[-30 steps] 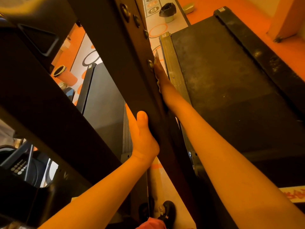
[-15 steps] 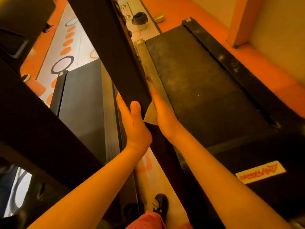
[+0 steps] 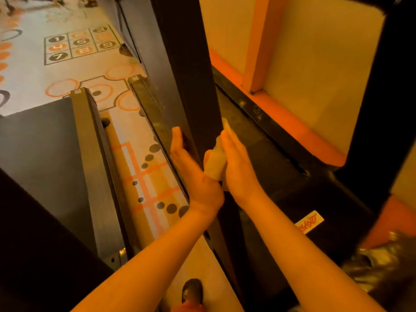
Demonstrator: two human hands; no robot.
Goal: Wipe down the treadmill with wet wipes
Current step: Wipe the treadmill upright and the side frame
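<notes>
- Pressing the wet wipe (image 3: 215,164) onto the treadmill upright (image 3: 193,86), right hand (image 3: 236,165) fingers straight.
- flat on its other side: left hand (image 3: 193,170), fingers straight, nothing held.

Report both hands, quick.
Left hand: open, flat against the treadmill upright.
Right hand: open, pressing the wet wipe onto it.
</notes>
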